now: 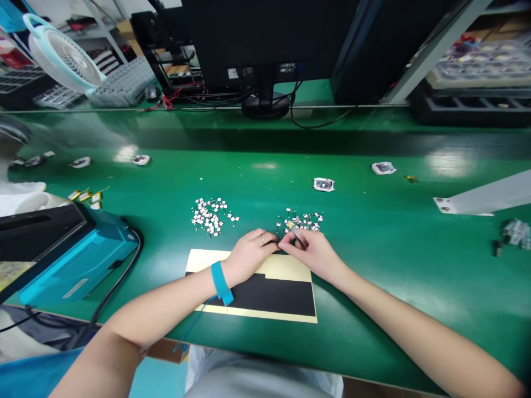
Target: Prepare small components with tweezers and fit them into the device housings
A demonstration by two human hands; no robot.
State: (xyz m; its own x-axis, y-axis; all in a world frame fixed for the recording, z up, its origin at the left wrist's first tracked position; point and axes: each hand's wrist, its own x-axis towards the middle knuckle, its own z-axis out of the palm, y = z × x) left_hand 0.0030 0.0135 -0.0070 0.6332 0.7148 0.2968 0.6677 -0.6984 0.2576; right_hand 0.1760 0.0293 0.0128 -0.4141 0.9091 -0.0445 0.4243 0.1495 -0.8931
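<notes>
My left hand (252, 254) wears a ring and a teal wrist strap (222, 283). Its fingers are bent and pressed together at the top edge of a cream sheet (290, 270) with black strips on it. Whatever lies between those fingertips is too small to make out. My right hand (317, 253) meets it fingertip to fingertip, closed around slim dark tweezers (297, 237) with a yellow patch at their upper end. Just beyond the hands lie two loose piles of small white parts with dark leads, a left pile (209, 215) and a right pile (309, 221), partly hidden by my right hand.
White-framed device pieces (323, 184) sit spaced across the green bench (257, 155). On the left are a teal machine (83, 260) with a black cable and small yellow-silver parts (85, 195). A monitor stand (265, 105) rises behind; a white metal bracket (485, 196) juts in from the right.
</notes>
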